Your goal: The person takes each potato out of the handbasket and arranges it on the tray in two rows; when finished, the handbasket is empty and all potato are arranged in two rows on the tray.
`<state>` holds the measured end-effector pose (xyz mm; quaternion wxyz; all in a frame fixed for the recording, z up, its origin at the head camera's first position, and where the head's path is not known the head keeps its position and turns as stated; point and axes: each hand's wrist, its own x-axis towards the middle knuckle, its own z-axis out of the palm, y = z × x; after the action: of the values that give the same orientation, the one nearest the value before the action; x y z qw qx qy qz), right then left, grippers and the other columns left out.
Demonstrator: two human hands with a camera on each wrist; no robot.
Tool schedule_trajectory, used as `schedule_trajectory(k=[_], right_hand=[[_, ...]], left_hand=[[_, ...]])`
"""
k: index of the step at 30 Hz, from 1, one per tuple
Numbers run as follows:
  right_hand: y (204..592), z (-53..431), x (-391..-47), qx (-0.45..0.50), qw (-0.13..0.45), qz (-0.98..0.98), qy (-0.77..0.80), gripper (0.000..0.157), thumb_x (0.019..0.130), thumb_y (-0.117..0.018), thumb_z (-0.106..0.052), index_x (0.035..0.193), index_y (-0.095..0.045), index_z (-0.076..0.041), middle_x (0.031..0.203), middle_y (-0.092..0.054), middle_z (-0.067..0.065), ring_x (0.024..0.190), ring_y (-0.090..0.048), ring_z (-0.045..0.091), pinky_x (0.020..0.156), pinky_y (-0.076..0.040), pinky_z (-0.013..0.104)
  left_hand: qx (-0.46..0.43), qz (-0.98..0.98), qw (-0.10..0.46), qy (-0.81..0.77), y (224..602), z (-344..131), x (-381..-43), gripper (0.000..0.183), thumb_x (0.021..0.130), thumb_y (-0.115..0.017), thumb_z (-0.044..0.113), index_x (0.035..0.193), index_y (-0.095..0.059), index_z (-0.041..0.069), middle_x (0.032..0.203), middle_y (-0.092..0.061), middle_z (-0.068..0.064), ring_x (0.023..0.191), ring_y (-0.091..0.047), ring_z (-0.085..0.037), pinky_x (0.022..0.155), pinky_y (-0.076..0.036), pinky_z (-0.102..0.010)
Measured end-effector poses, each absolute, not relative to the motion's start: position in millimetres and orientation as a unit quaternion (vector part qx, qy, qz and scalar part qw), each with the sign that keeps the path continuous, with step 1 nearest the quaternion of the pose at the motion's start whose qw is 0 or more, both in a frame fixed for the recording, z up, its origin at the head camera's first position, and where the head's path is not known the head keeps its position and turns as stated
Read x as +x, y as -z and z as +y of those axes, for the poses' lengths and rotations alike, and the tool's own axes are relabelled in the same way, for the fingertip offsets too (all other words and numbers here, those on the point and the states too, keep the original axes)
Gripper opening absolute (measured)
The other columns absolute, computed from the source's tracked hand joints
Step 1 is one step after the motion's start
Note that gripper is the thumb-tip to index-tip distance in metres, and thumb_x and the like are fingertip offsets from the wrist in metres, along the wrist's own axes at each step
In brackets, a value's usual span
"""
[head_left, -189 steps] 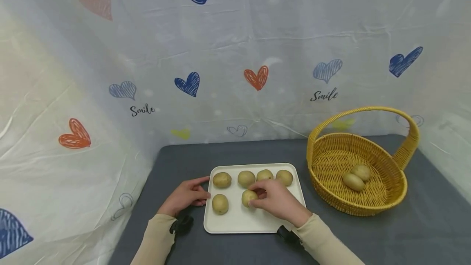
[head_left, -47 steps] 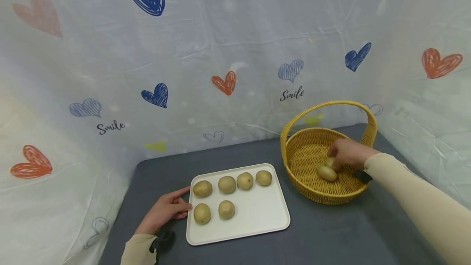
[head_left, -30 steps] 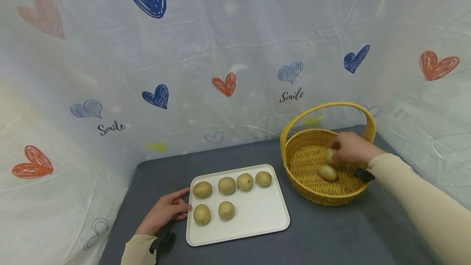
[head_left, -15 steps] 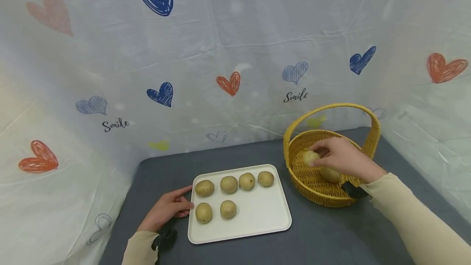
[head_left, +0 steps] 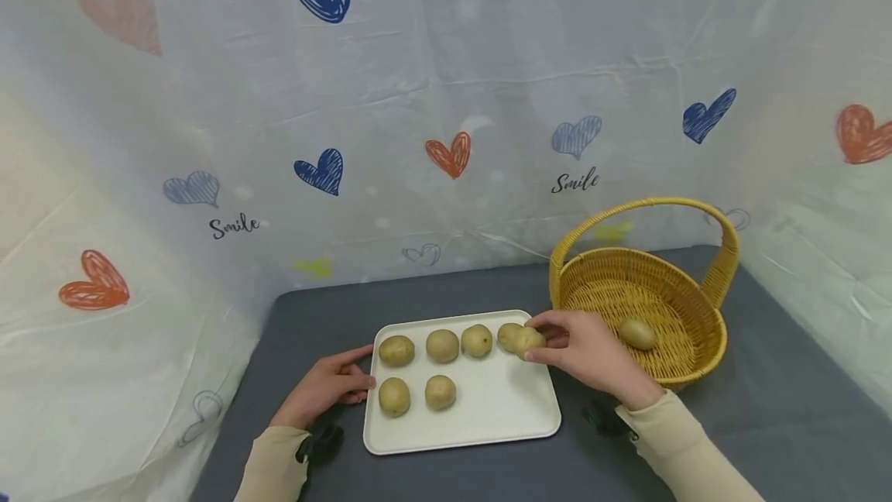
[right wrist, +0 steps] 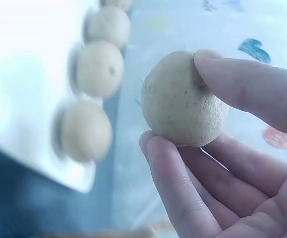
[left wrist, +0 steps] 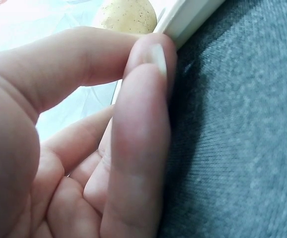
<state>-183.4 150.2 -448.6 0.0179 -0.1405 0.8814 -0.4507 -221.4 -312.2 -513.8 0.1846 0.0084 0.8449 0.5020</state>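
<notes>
In the head view my right hand (head_left: 588,347) pinches a potato (head_left: 530,342) between thumb and fingers above the right side of a white tray (head_left: 495,409). The right wrist view shows this potato (right wrist: 180,101) raised, with daylight between it and the tray's potatoes. Several potatoes stand on the tray in two rows, among them a front one (head_left: 440,392) and a back one (head_left: 477,340). My left hand (head_left: 326,387) touches the tray's left edge with index finger and thumb; its other fingers are bent. In the left wrist view the thumb (left wrist: 141,119) lies against the rim.
A yellow wicker basket (head_left: 571,279) with a tall arched handle stands right of the tray, one potato (head_left: 637,333) inside. Everything rests on a dark grey cloth (head_left: 418,297). A pale curtain (head_left: 390,99) printed with hearts hangs behind and at the sides.
My right hand has set one potato on the tray's front row, gone into the basket, taken another potato and carried it left over the tray. The left hand stays at the tray's edge.
</notes>
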Motion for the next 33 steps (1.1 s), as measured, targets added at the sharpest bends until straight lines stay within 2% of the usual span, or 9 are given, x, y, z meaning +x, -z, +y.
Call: schedule_trajectory(k=[16,24,33], right_hand=[[498.9,89.6,-187.3,-0.186,0.035,0.867,0.46,0.035,0.087,-0.093,-0.025,0.117,-0.08,-0.014,0.105,-0.078,-0.004,0.097,-0.074,0.012,0.082,-0.061,0.023],[504.3,82.7,-184.8,-0.198,0.029,0.862,0.465,0.03,0.086,-0.093,-0.024,0.112,-0.08,-0.014,0.1,-0.077,-0.004,0.093,-0.073,0.01,0.082,-0.062,0.025],[506.6,76.2,-181.2,-0.211,0.027,0.864,0.457,0.031,0.087,-0.093,-0.02,0.114,-0.079,-0.011,0.101,-0.078,-0.002,0.094,-0.074,0.015,0.08,-0.061,0.024]], left_hand=[[0.024,0.845,0.185,-0.5,513.5,-312.3,-223.2,0.08,0.095,-0.085,0.026,0.164,-0.048,0.011,0.088,-0.075,-0.007,0.08,-0.072,-0.018,0.074,-0.064,-0.029],[0.022,0.847,0.181,-0.499,513.5,-311.9,-224.2,0.079,0.094,-0.086,0.026,0.163,-0.05,0.012,0.088,-0.074,-0.007,0.08,-0.072,-0.018,0.073,-0.063,-0.029],[0.018,0.846,0.183,-0.5,515.5,-312.0,-223.6,0.08,0.094,-0.086,0.024,0.164,-0.049,0.011,0.087,-0.074,-0.007,0.079,-0.071,-0.018,0.073,-0.063,-0.029]])
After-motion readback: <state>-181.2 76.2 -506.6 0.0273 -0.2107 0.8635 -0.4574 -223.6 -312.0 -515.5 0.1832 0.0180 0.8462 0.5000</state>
